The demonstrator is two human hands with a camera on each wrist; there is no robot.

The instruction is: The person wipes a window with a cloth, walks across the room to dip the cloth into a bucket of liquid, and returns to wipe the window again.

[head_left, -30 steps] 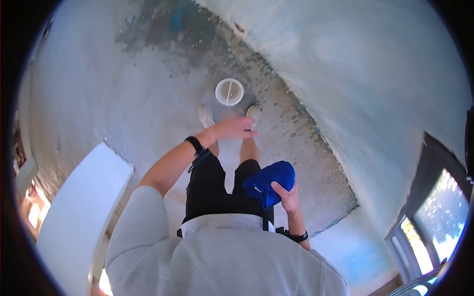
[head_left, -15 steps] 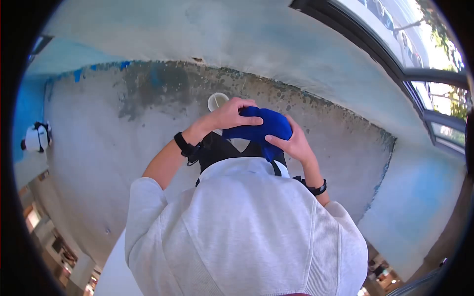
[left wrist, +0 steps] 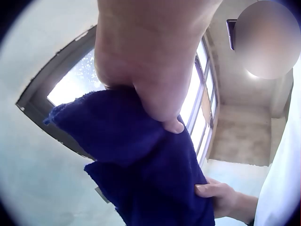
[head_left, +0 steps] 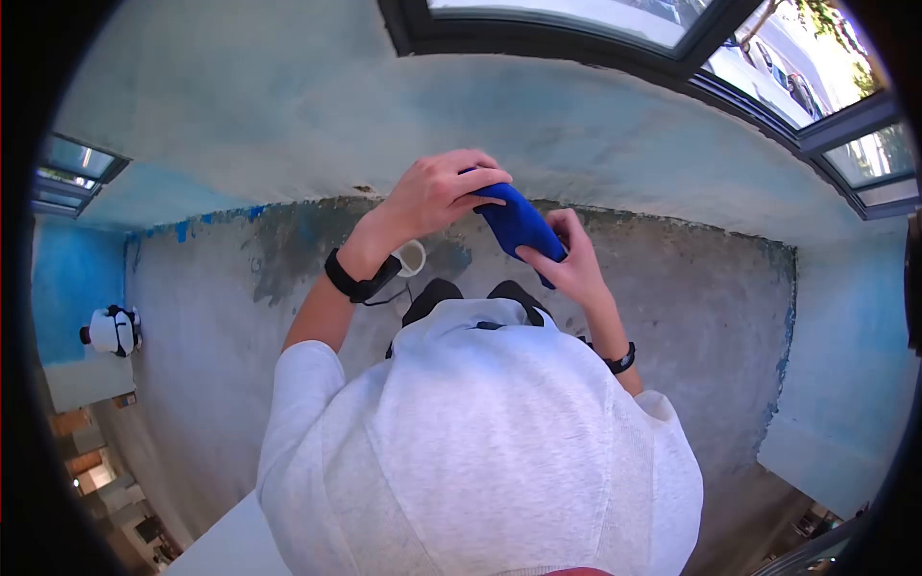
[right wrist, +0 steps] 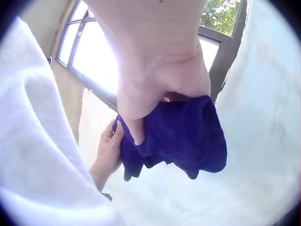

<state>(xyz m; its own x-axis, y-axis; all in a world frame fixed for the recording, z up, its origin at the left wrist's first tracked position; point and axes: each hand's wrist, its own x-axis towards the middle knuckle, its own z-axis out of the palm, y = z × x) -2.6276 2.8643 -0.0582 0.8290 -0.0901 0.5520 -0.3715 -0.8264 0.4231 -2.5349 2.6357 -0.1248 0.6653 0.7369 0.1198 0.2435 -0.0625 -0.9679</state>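
Left grip [head_left: 447, 187] and right grip [head_left: 576, 264] are both closed on one blue cloth [head_left: 519, 226], fingers bent and thumbs laid against it. It is up off the floor [head_left: 672, 317], stretched between the two hands in front of the person, slanting in the head view from the left fingers down to the right thumb. Loose edges show in the wrist views, uneven along the bottom, and the cloth looks folded there. Black bands circle the left wrist [head_left: 360, 278] and right wrist [head_left: 622, 359]. Near the left wrist in the head view, a white bucket [head_left: 411, 259] stands on the floor, partly covered by the forearm. Dark patches mark the floor close to the pale blue wall [head_left: 288, 125], and a dark-framed window [head_left: 567, 14] sits above, with another window [head_left: 77, 173] at the far left. Another person [head_left: 115, 329], in white with black straps, is at the left edge. The white shirt [head_left: 519, 432] of the person working fills the lower middle.
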